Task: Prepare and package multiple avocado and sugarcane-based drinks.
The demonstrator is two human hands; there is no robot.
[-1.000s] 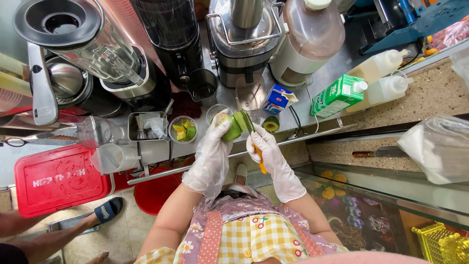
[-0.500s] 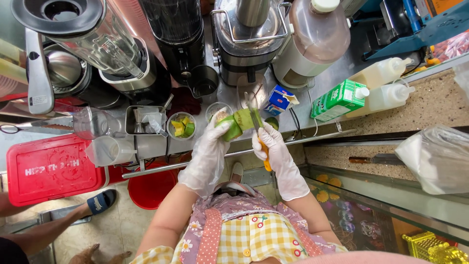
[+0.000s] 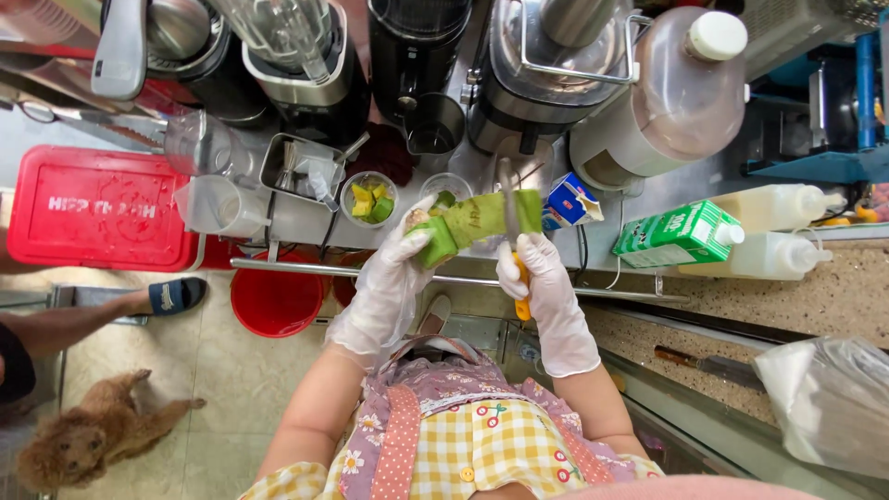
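Both my hands wear thin white gloves. My left hand (image 3: 384, 287) grips a green-skinned fruit (image 3: 468, 222) above the counter's front edge. My right hand (image 3: 548, 287) is shut on a knife with a yellow handle (image 3: 522, 304), and its blade (image 3: 507, 190) lies across the fruit. Just behind the fruit stand a small clear cup of yellow-green fruit pieces (image 3: 369, 199) and a second clear cup (image 3: 447, 184), partly hidden.
Blenders (image 3: 296, 56), a juicer (image 3: 556, 74) and a big jug (image 3: 667, 102) line the back. A green carton (image 3: 676, 236), squeeze bottles (image 3: 769, 255), a small blue carton (image 3: 569, 204). Below: red bucket (image 3: 276, 301), red box (image 3: 93, 208), a brown dog (image 3: 88, 440), another person's sandalled foot (image 3: 171, 296).
My hands have kept hold of the fruit and knife; the blade has worked further across the fruit. The view has tipped down, bringing the dog into sight.
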